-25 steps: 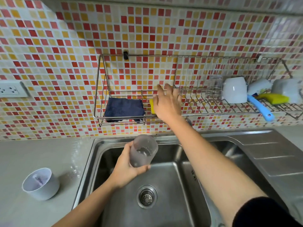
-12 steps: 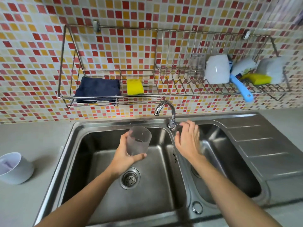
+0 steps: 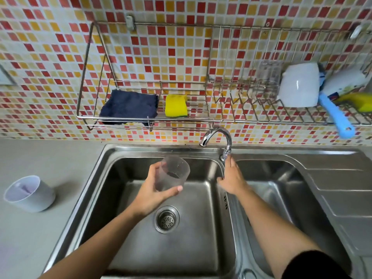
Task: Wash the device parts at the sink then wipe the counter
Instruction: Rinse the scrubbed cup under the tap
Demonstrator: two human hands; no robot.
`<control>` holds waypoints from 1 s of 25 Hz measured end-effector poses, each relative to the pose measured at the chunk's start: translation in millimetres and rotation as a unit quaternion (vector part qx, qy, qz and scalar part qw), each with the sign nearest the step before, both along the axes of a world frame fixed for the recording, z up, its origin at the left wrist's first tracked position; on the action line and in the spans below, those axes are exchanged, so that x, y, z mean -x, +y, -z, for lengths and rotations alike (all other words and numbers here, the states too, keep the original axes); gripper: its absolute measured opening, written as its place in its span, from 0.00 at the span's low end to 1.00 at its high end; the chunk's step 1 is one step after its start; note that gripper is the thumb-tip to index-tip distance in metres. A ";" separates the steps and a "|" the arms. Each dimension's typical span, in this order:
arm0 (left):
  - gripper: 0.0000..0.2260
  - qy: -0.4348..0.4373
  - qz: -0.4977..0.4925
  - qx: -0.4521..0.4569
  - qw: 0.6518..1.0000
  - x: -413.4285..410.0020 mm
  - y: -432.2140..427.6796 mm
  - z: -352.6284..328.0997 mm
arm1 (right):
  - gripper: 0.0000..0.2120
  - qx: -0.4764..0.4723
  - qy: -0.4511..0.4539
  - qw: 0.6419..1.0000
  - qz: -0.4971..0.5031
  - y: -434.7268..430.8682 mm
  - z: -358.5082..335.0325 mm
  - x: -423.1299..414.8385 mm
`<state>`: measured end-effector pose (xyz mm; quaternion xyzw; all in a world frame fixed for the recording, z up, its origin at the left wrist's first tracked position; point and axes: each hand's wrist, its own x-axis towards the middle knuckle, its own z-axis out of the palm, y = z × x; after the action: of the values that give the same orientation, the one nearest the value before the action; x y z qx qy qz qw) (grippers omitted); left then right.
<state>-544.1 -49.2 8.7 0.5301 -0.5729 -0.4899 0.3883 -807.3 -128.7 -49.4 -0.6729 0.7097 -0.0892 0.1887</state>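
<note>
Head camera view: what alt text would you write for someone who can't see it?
Seen from above, a person's left hand holds a clear plastic cup over the left basin of a steel double sink while the right hand touches the base of the tap. On the wall rack behind lie a dark blue cloth and a yellow sponge.

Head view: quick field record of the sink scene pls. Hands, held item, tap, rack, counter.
left hand: grips clear cup over left basin
right hand: at the tap base, grip unclear
tap: spout turned toward left basin, no water visible
rack: dark blue cloth, yellow sponge beside it; white mug and blue-handled brush further right
counter: white container, left of left basin
</note>
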 end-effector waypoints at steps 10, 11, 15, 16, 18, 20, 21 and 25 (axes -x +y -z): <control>0.32 -0.056 -0.026 -0.004 0.998 14.4 -15.6 8.5 | 0.40 -0.095 0.190 0.963 -0.166 -11.5 29.3 -6.0; 0.33 -0.050 -0.030 0.001 0.998 17.9 -18.6 9.7 | 0.39 -0.085 0.180 0.967 -0.161 -8.9 29.3 -4.2; 0.39 -0.054 -0.016 0.005 0.998 40.8 -36.2 13.1 | 0.35 -0.036 0.150 0.983 -0.104 34.5 45.9 7.0; 0.40 -0.063 -0.007 0.002 0.998 48.2 -42.0 15.7 | 0.34 -0.031 0.145 0.985 -0.088 49.7 54.1 9.0; 0.40 -0.075 0.013 -0.009 0.997 61.4 -50.2 20.6 | 0.34 -0.010 0.127 0.991 -0.051 78.0 71.7 8.3; 0.40 -0.060 0.035 -0.026 0.997 71.8 -56.3 24.7 | 0.36 -0.034 0.123 0.992 -0.018 98.0 80.6 5.0; 0.39 -0.060 0.043 -0.031 0.997 74.7 -58.6 26.1 | 0.36 -0.044 0.120 0.992 -0.009 103.8 84.4 4.5; 0.36 -0.115 0.024 -0.022 0.993 83.3 -69.5 23.0 | 0.35 -0.020 0.099 0.995 0.004 113.5 90.5 3.4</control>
<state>-627.4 -118.7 -14.3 0.5773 -0.6154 -0.4476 0.2961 -810.7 -15.2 -139.9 -0.6716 0.7292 -0.0087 0.1311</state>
